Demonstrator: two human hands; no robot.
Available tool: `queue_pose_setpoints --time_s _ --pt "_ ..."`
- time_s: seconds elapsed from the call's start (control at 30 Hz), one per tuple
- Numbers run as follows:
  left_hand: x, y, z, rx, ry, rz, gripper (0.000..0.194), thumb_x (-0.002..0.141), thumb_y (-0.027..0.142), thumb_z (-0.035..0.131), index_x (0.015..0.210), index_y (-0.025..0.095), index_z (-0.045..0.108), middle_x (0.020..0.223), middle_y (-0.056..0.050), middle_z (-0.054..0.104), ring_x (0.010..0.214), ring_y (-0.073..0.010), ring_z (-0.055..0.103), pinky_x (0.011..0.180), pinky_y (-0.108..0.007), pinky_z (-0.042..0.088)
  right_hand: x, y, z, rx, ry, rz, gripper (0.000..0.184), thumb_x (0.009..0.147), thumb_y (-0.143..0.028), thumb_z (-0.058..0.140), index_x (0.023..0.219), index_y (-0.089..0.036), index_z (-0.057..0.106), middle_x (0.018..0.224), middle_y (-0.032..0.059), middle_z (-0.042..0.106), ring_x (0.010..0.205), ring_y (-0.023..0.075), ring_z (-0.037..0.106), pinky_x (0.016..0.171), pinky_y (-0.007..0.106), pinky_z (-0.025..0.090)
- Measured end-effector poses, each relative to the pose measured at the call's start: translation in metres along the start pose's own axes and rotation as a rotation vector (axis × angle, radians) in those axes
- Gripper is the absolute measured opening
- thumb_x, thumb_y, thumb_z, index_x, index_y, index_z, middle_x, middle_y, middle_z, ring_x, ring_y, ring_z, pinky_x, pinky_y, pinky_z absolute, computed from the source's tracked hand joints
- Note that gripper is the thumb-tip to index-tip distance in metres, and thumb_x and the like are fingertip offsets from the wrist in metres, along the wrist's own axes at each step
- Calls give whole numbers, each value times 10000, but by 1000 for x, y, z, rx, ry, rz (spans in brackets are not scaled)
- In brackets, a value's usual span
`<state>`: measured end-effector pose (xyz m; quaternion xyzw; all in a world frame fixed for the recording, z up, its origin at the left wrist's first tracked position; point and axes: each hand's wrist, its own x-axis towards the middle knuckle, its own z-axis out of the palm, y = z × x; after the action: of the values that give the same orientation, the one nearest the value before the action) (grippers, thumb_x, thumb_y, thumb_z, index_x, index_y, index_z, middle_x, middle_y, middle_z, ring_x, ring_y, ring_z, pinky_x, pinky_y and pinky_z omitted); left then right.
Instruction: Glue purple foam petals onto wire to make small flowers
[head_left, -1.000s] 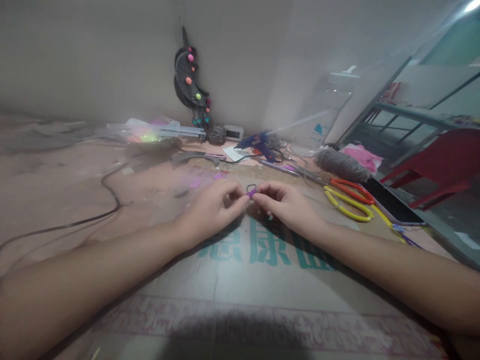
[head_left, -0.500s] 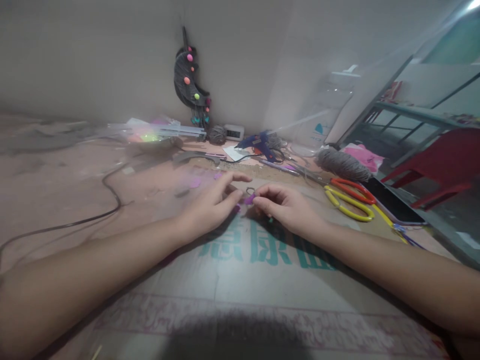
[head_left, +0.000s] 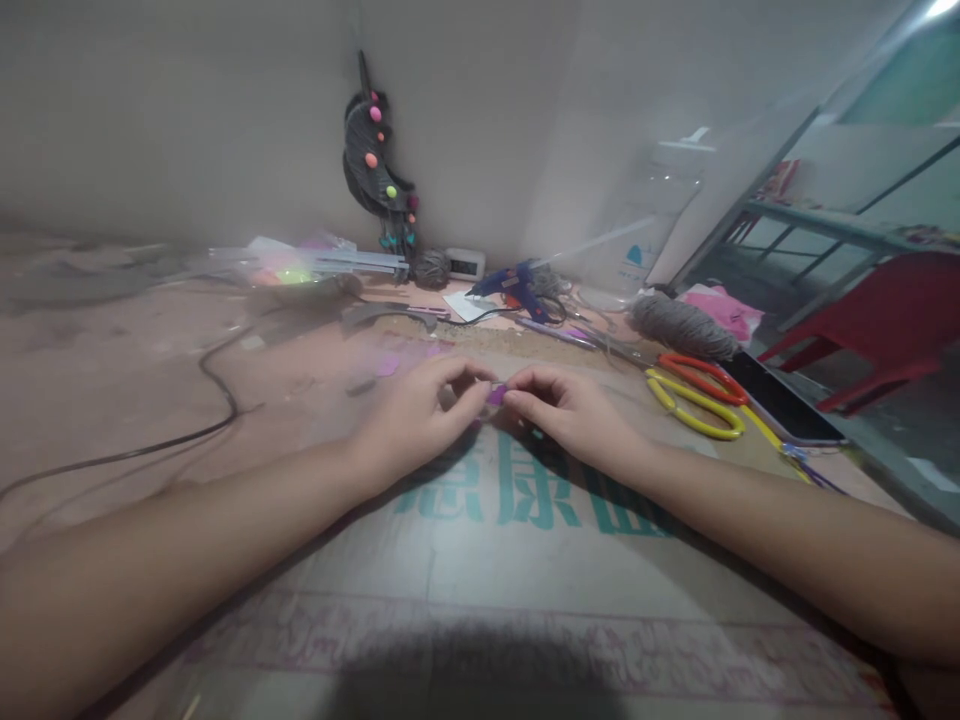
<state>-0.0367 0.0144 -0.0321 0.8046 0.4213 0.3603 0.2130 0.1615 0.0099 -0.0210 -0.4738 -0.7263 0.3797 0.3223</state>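
A: Biggest stuff first, pls. See what?
B: Gray wall across the back. Below that, pinkish table. On table, cardboard sheet w/ teal lettering, plus a purplish pattern band nr the bottom of the view.
A: Next size down?
B: Red chair, far right, beyond table edge. Then clear plastic bottle, back right, by wall. Also dark crescent ornament up against wall, dotted w/ pink, orange & green balls.
A: Hands?
B: Close together over cardboard, approx. center. Left hand: thumb & index brought to a pinch. Right hand: ditto, from the other side, other fingers curled under.
A: Mid-size bits?
B: Right of right hand, scissors w/ orange & yellow loops; just past those, phone, dark screen up. Behind scissors, gray yarn skein. Nr wall, blue glue gun, then white digital device beside gray yarn ball.
A: Smallest?
B: Purple scrap past left hand. Last, purple pc, gripped btwn both sets of fingertips. Mostly covered, so can't tell exact shape.
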Motion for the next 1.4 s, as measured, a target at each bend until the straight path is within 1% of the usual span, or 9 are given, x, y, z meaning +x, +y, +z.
queue_pose_setpoints --time_s 0.13,0.27,0.5,0.6,0.77,0.93,1.1,1.27,1.4 --pt "-2 -1 2 -21 -15 -44 251 943 349 488 1028 207 677 970 -26 732 885 -192 662 805 -324 500 -1 1 0 46 4 -5 170 852 -332 592 800 -172 606 660 -17 621 573 102 545 537 226 415" --pt "-3 -1 2 -48 -42 -74 289 953 384 473 1063 208 675 967 -32 732 816 -182 664 738 -302 514 -1 4 0 81 2 -7 173 855 -341 588 813 -173 591 658 -21 609 563 97 533 531 224 408" --pt "-2 -1 3 -128 -104 -86 298 949 389 485 1083 191 663 853 -34 724 764 -174 663 699 -285 510 0 4 0 82 5 -27 196 855 -356 587 797 -169 590 638 -25 578 545 90 499 508 218 385" --pt "-1 -1 4 -147 -133 -96 282 945 392 492 1021 188 671 812 -26 715 744 -169 654 681 -278 500 -1 3 0 96 9 -35 195 856 -358 594 798 -172 595 646 -26 577 551 91 498 517 223 387" --pt "0 -1 4 -141 -119 -109 274 935 401 506 883 180 660 770 -12 692 709 -159 629 649 -268 469 -1 5 0 105 -18 -48 227 883 -380 579 820 -164 616 647 -23 587 563 92 510 537 226 398" --pt "0 -1 4 -122 -124 -100 257 935 385 509 877 186 663 765 -2 692 690 -150 610 642 -266 446 -1 9 -1 120 12 -70 261 904 -426 564 885 -169 603 678 -27 597 560 83 518 545 218 417" --pt "-1 1 3 -21 -131 -77 237 927 345 514 831 186 661 742 8 683 668 -140 587 622 -260 414 -1 8 0 98 28 -73 199 863 -366 616 896 -170 627 764 1 653 616 104 579 582 236 454" --pt "-1 3 3 -20 -123 -60 268 933 393 508 889 191 680 752 6 686 655 -138 585 607 -255 412 0 5 -1 -10 50 -67 167 862 -324 606 839 -164 648 698 -4 631 605 107 551 578 242 431" --pt "-1 5 2 -45 -127 -49 294 934 419 499 928 189 682 761 0 693 634 -137 576 592 -252 410 -1 7 -2 80 69 -24 212 862 -378 603 859 -168 627 638 -31 573 537 90 488 527 235 403"
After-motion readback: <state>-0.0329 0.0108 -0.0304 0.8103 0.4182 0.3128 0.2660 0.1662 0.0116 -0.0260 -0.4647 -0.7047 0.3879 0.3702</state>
